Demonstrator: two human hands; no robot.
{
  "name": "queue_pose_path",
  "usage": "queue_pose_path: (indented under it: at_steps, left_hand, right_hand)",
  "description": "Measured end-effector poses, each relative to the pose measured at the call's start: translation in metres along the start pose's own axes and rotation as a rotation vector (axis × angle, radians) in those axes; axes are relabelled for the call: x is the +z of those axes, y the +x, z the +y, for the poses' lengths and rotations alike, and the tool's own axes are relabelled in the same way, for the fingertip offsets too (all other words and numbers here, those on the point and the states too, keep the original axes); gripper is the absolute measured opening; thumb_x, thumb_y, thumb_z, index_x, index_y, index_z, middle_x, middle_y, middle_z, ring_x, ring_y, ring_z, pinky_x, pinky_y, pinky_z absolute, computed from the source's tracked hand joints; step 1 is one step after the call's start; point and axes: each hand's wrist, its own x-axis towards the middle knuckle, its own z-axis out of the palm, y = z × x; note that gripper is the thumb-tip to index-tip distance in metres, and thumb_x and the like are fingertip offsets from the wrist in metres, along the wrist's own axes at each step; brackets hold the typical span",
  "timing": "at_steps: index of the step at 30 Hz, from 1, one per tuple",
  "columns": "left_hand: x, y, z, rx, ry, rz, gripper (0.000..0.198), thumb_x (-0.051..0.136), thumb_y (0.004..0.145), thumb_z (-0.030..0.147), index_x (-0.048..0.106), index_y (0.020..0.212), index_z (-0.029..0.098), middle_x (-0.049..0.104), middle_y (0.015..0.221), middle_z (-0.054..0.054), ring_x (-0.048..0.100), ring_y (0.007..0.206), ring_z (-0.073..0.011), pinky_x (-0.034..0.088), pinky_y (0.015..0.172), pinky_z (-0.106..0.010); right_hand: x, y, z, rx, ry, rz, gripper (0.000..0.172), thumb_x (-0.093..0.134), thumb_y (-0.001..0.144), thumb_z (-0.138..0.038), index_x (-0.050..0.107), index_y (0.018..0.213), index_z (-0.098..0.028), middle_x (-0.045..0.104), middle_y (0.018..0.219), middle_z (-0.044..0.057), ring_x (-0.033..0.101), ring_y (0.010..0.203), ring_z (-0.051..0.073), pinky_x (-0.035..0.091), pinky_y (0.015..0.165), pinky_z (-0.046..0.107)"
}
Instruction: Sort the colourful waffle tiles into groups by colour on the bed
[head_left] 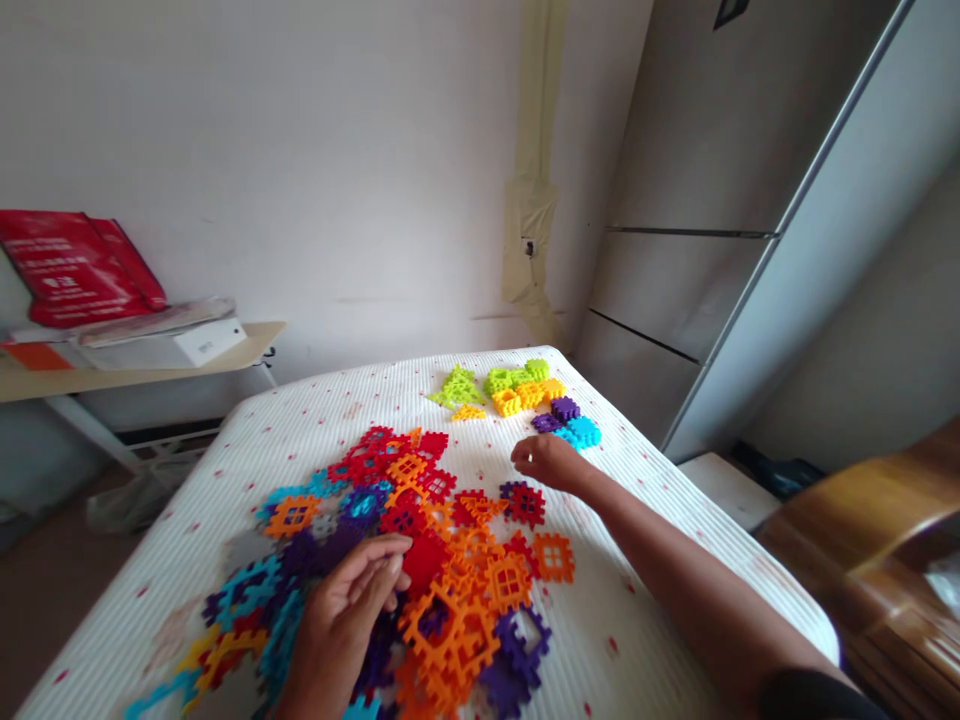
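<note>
Head view: two hands (346, 602) (553, 463), one heap (426, 560)

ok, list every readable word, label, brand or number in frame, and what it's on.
None legible.
Red bag: white lettering and a logo, too blurred to read.
White box: faint marks on its side, too small to read.
Plastic pieces: no lettering visible.

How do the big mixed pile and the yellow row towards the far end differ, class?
Colour: the mixed pile includes red, orange, blue and purple, while the yellow row is one colour.
Size: the mixed pile covers much more cloth than the yellow row.
Arrangement: the mixed pile is jumbled; the yellow row, lined up.
Both contain toothed pieces.
</note>
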Motion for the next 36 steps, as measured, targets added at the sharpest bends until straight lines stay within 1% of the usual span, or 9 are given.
queue_pose_path:
  at_steps: [2,4,7,11,18,21,27,33,36]
  left_hand:
    - [0.000,-0.001,0.001,-0.004,0.003,0.000,0.044,0.063,0.065,0.057,0.068,0.087,0.019,0.064,0.066,-0.002,0.055,0.060,-0.0166,0.045,0.058,-0.026]
    - [0.000,-0.002,0.001,-0.012,0.004,-0.006,0.044,0.063,0.065,0.057,0.068,0.087,0.019,0.065,0.067,-0.002,0.056,0.061,-0.0169,0.045,0.059,-0.026]
    - [-0.001,-0.001,0.000,-0.020,0.004,-0.018,0.045,0.063,0.065,0.058,0.068,0.087,0.019,0.065,0.069,-0.003,0.057,0.063,-0.0175,0.045,0.059,-0.026]
    - [-0.001,0.000,-0.001,-0.020,0.004,-0.018,0.046,0.063,0.063,0.058,0.068,0.087,0.019,0.065,0.068,-0.003,0.057,0.063,-0.0183,0.046,0.059,-0.027]
    - [0.000,0.000,0.000,0.000,0.002,-0.014,0.044,0.064,0.063,0.057,0.069,0.085,0.018,0.066,0.069,-0.004,0.057,0.061,-0.0173,0.046,0.057,-0.026]
    - [-0.001,0.000,-0.001,0.006,0.004,-0.015,0.043,0.063,0.064,0.057,0.069,0.085,0.019,0.066,0.070,-0.004,0.058,0.062,-0.0173,0.046,0.057,-0.026]
    - [-0.001,0.000,-0.001,0.010,0.011,-0.006,0.045,0.064,0.063,0.058,0.069,0.084,0.019,0.066,0.070,-0.004,0.058,0.061,-0.0179,0.047,0.056,-0.026]
    - [0.000,0.000,0.001,0.006,-0.001,-0.001,0.042,0.065,0.063,0.056,0.069,0.083,0.020,0.067,0.073,-0.004,0.058,0.061,-0.0172,0.046,0.056,-0.026]
    - [0.000,0.000,-0.001,0.005,0.003,-0.011,0.043,0.065,0.063,0.056,0.069,0.084,0.019,0.067,0.074,-0.004,0.058,0.062,-0.0173,0.046,0.057,-0.025]
  right_hand:
    - [0.007,-0.007,-0.014,0.028,-0.080,-0.067,0.024,0.052,0.079,-0.022,0.070,0.095,-0.020,0.070,0.094,0.006,0.064,0.084,0.018,0.044,0.070,0.024]
    - [0.013,-0.011,-0.024,0.059,-0.165,-0.091,0.027,0.054,0.078,-0.028,0.068,0.098,-0.019,0.069,0.099,0.009,0.065,0.086,0.023,0.046,0.069,0.028]
    - [0.017,-0.014,-0.031,0.064,-0.221,-0.084,0.033,0.055,0.076,-0.032,0.066,0.104,-0.018,0.067,0.102,0.012,0.064,0.091,0.026,0.047,0.071,0.032]
    - [0.015,-0.013,-0.036,0.071,-0.225,-0.113,0.033,0.054,0.074,-0.031,0.065,0.102,-0.018,0.068,0.099,0.013,0.064,0.091,0.027,0.048,0.071,0.033]
    - [0.015,-0.011,-0.037,0.083,-0.211,-0.153,0.027,0.053,0.071,-0.027,0.067,0.092,-0.017,0.068,0.098,0.013,0.065,0.088,0.027,0.049,0.067,0.033]
    - [0.014,-0.012,-0.038,0.101,-0.217,-0.160,0.026,0.054,0.071,-0.026,0.067,0.092,-0.019,0.069,0.095,0.013,0.066,0.087,0.027,0.049,0.065,0.033]
    - [0.006,-0.017,-0.043,0.106,-0.219,-0.200,0.031,0.056,0.071,-0.030,0.066,0.098,-0.021,0.070,0.098,0.012,0.066,0.087,0.027,0.048,0.066,0.034]
    - [0.008,-0.017,-0.031,0.020,-0.135,-0.276,0.043,0.064,0.064,-0.033,0.063,0.106,-0.024,0.069,0.100,0.007,0.065,0.088,0.024,0.046,0.066,0.029]
    - [0.009,-0.019,-0.031,-0.005,-0.151,-0.284,0.043,0.066,0.062,-0.032,0.064,0.104,-0.024,0.069,0.100,0.006,0.065,0.087,0.024,0.045,0.063,0.027]
